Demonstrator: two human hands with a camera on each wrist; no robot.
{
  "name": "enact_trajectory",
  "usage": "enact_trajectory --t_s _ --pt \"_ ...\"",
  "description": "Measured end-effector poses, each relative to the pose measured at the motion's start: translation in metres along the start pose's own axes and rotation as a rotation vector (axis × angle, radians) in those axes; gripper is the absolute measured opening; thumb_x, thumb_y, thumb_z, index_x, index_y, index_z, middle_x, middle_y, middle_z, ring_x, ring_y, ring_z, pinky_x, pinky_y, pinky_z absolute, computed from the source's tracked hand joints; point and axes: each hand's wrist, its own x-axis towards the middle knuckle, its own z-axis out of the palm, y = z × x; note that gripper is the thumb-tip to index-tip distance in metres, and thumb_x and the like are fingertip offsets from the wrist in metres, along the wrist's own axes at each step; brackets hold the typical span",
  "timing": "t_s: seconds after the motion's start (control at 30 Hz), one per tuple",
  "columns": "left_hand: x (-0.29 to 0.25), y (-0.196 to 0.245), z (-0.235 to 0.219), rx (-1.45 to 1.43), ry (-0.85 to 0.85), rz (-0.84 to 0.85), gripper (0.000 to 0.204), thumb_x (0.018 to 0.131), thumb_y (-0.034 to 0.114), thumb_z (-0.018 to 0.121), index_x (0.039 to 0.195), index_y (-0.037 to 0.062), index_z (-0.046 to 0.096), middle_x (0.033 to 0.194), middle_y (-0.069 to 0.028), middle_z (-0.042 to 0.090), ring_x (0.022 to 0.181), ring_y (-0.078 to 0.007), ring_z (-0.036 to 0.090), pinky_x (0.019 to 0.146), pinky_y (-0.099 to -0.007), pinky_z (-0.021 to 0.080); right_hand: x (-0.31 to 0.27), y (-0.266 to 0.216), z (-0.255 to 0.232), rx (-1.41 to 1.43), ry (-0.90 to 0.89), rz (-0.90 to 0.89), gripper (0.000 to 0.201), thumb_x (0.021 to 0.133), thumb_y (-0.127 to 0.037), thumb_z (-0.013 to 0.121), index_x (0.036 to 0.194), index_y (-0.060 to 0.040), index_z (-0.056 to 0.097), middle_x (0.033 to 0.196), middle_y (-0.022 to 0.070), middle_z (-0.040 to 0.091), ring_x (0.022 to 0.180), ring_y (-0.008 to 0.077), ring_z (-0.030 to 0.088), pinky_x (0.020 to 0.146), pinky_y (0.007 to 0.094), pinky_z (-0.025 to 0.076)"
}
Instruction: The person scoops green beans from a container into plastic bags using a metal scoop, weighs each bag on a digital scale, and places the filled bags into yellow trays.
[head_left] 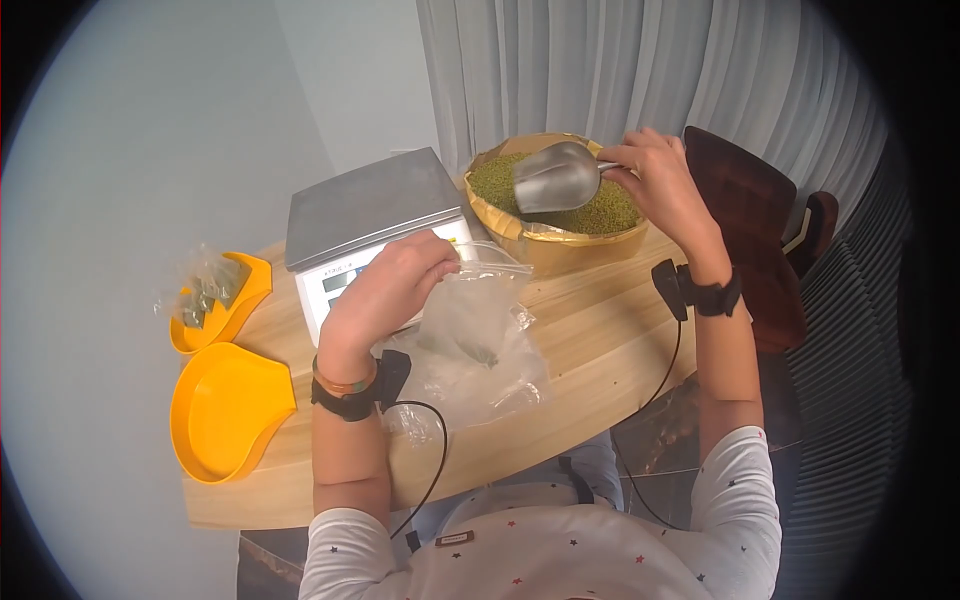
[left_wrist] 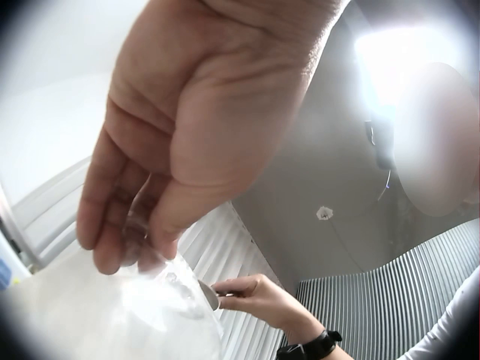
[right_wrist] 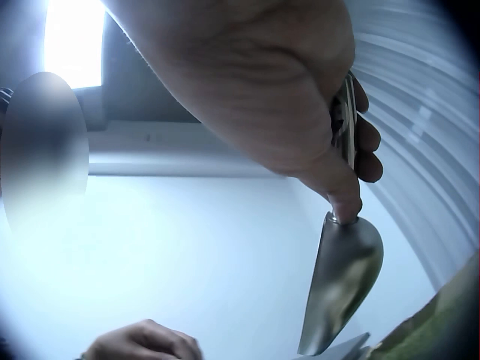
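Observation:
My left hand pinches the top edge of a clear zip bag in front of the scale. In the left wrist view the thumb and fingers close on the plastic bag. A little green shows low in the bag. My right hand grips the handle of a metal scoop, its bowl tilted over a taped cardboard box of small green beans. The right wrist view shows the fingers curled round the handle, with the scoop bowl hanging below them.
A scale with a flat metal plate stands behind my left hand. On the left, one yellow tray bears several small filled bags; another yellow tray sits nearer. More clear plastic lies on the wooden table. A dark chair stands right.

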Motion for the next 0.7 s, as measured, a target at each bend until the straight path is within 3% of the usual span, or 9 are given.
enact_trajectory --t_s 0.07,0.17,0.33,0.47,0.63,0.7 --pt "-0.001 0.0 -0.001 0.009 0.005 0.009 0.012 0.094 0.011 0.064 0.095 -0.0011 0.064 0.086 -0.0149 0.061 0.08 -0.0346 0.059 0.073 -0.0391 0.048 -0.001 0.023 0.021 -0.139 -0.011 0.107 0.016 0.083 -0.009 0.072 0.098 -0.0076 0.077 0.084 0.0064 0.064 0.093 0.0258 0.057 0.084 0.0393 0.039" --pt "-0.002 0.003 -0.004 0.008 -0.012 -0.008 0.012 0.094 0.011 0.063 0.097 0.0001 0.065 0.087 -0.014 0.062 0.081 -0.0338 0.06 0.073 -0.0386 0.048 -0.008 0.051 0.055 -0.248 0.007 0.093 0.017 0.079 -0.007 0.073 0.095 -0.0088 0.078 0.085 0.0072 0.066 0.096 0.0264 0.058 0.084 0.0405 0.039" --pt "-0.002 0.003 -0.004 -0.005 -0.031 -0.029 0.012 0.094 0.012 0.064 0.098 0.0012 0.066 0.091 -0.0128 0.063 0.084 -0.0328 0.061 0.075 -0.0381 0.049 -0.019 0.058 0.105 -0.214 -0.04 0.084 0.017 0.075 -0.006 0.074 0.091 -0.0097 0.078 0.088 0.0095 0.068 0.099 0.0282 0.059 0.084 0.0418 0.039" --pt "0.0 0.003 -0.002 -0.013 -0.015 -0.012 0.011 0.094 0.012 0.064 0.098 0.0009 0.066 0.091 -0.013 0.063 0.084 -0.0331 0.061 0.074 -0.0385 0.049 -0.027 0.063 0.137 -0.09 -0.108 0.142 0.015 0.077 -0.01 0.076 0.092 -0.0118 0.078 0.089 0.0101 0.069 0.1 0.0291 0.06 0.086 0.0429 0.039" --pt "-0.001 -0.001 -0.001 0.037 -0.006 0.002 0.011 0.094 0.011 0.064 0.098 0.0005 0.066 0.091 -0.0134 0.063 0.083 -0.0334 0.062 0.074 -0.0389 0.049 -0.036 0.09 0.145 0.276 -0.259 0.484 0.023 0.081 -0.018 0.079 0.102 -0.0117 0.078 0.097 0.0152 0.074 0.096 0.0332 0.067 0.088 0.0448 0.044" --pt "-0.001 0.001 -0.002 0.005 -0.009 -0.014 0.012 0.094 0.012 0.063 0.098 0.0015 0.065 0.092 -0.015 0.062 0.085 -0.0355 0.061 0.075 -0.0413 0.049 -0.045 0.105 0.152 0.354 -0.214 0.505 0.023 0.082 -0.018 0.079 0.103 -0.0091 0.077 0.096 0.0153 0.074 0.092 0.0308 0.068 0.086 0.0427 0.047"
